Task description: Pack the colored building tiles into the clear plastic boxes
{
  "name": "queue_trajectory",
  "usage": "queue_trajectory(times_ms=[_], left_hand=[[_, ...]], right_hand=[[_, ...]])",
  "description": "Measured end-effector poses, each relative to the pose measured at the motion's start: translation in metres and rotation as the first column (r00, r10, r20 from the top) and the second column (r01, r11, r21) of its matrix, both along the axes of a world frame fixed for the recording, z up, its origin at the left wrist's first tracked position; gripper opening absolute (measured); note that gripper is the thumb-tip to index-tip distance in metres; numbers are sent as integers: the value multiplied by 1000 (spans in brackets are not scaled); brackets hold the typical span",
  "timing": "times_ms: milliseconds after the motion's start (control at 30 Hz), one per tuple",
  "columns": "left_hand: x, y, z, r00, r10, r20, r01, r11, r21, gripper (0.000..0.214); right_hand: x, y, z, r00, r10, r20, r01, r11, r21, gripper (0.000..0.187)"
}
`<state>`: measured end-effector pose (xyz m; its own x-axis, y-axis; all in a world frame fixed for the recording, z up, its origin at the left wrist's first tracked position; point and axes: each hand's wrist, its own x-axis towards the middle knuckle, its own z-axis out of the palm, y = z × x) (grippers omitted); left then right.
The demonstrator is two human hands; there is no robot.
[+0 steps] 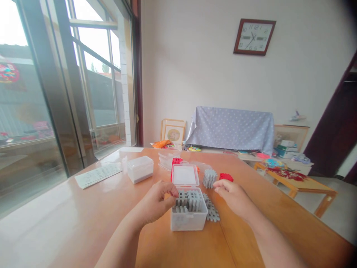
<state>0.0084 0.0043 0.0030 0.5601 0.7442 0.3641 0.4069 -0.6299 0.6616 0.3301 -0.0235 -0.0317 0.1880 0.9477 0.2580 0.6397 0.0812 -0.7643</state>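
Note:
A clear plastic box (pixel 188 222) stands on the table with its hinged lid (pixel 185 175) tipped back. Grey interlocking toothed pieces (pixel 192 197) are packed upright inside it. At the box's left rim is my left hand (pixel 159 201), thumb and forefinger bent together in a pinch; what they grip, if anything, cannot be made out. My right hand (pixel 232 195) is beside a stack of grey toothed pieces (pixel 210 178), fingers stretched toward it and the thumb slightly apart. Flat grey pieces (pixel 213 213) lie against the box's right side. A red toothed stack (pixel 226 177) sits beyond my right hand.
To the left stand a closed clear box (pixel 140 169) and printed sheets (pixel 98 175). Behind the lid are red pieces (pixel 176 160) and clear plastic containers (pixel 165 160). Right of the table is a low wooden stool (pixel 320 189); a glass door (pixel 25 111) borders the left.

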Motion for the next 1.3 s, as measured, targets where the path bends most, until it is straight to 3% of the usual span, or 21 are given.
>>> queue_trajectory(times_ms=[233,367,533,733,933,1133,1300], left_hand=[[8,11,-7,984,164,63,-167,985,46,11],[11,14,-11,983,172,64,-175,983,57,11],[11,13,-11,982,186,44,-189,980,63,12],[12,12,-9,982,183,37,-185,980,72,13],[12,11,-8,983,177,47,-180,981,71,13],[12,10,-7,984,162,72,-165,985,49,15],[11,10,-6,978,184,97,-189,981,42,15]], right_hand=[[-6,32,-31,978,-11,210,37,992,-118,31],[-16,41,-39,934,-56,354,132,972,-196,46],[-17,43,-49,936,-17,352,93,975,-202,45],[-14,45,-59,975,-30,222,53,994,-99,38],[-17,48,-61,997,-35,-66,35,999,-8,19],[-13,31,-35,904,58,-423,-64,998,1,24],[-9,16,-5,865,19,-501,40,994,105,43]])
